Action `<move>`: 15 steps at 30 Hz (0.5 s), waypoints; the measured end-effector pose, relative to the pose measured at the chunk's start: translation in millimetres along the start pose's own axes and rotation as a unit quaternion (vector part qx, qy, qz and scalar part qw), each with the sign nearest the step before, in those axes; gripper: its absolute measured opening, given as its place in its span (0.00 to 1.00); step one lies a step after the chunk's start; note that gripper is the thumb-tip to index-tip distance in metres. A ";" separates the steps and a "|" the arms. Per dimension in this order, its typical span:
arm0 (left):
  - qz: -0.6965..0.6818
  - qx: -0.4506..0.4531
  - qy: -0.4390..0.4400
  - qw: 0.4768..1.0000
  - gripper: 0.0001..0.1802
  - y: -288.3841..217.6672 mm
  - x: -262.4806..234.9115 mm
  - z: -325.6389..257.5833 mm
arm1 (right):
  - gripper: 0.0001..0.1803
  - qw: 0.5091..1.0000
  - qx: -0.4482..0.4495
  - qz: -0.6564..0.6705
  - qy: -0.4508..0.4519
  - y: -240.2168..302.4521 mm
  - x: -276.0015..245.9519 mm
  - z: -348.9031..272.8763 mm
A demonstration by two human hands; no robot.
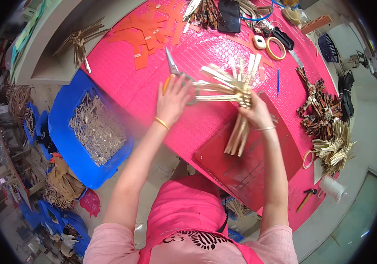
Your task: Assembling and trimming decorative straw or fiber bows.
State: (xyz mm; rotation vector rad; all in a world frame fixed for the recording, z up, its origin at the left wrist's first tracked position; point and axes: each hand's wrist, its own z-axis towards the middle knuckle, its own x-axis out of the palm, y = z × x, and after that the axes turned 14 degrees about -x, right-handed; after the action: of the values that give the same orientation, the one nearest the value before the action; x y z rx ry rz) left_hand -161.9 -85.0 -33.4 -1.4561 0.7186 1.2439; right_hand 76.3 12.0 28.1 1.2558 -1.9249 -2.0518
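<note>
My right hand grips a bundle of pale, flat strips woven together at a knot-like middle. The loose strip ends fan out up and to the left, and others hang below toward the red board. My left hand, slightly blurred, lies with fingers spread over the handles of a pair of scissors, whose blades point away from me. An orange part of the handle shows beside the fingers; the rest is mostly covered. Leftward strip ends reach close to this hand.
Orange-red paper strips, a black phone and a tape roll lie on the pink table. Dark and pale woven bundles sit at right, near a hammer. A blue tub of short pieces stands left.
</note>
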 end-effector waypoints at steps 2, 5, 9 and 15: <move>0.005 -0.016 -0.004 1.000 0.22 3.7 -7.4 6.3 | 0.29 0.994 -0.072 -0.066 0.039 -14.3 18.9 15.3; -0.217 -0.154 -0.046 0.963 0.20 11.7 -16.9 -9.8 | 0.32 0.980 -0.087 -0.161 0.083 -7.7 21.4 36.0; -0.341 -0.258 -0.078 0.901 0.13 -15.1 -37.6 -51.3 | 0.23 0.925 -0.083 -0.331 -0.166 -57.8 -38.1 99.8; -0.638 -0.342 0.275 0.633 0.16 -90.6 4.5 -68.6 | 0.21 0.899 0.109 -0.424 -0.018 -73.3 -53.7 154.4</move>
State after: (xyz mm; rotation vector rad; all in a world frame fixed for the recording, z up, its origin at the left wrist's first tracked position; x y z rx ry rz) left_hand -56.7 -123.9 -14.1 -2.3007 -0.5949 -0.1752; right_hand 56.8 182.0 -24.8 2.4709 -1.8326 -2.1854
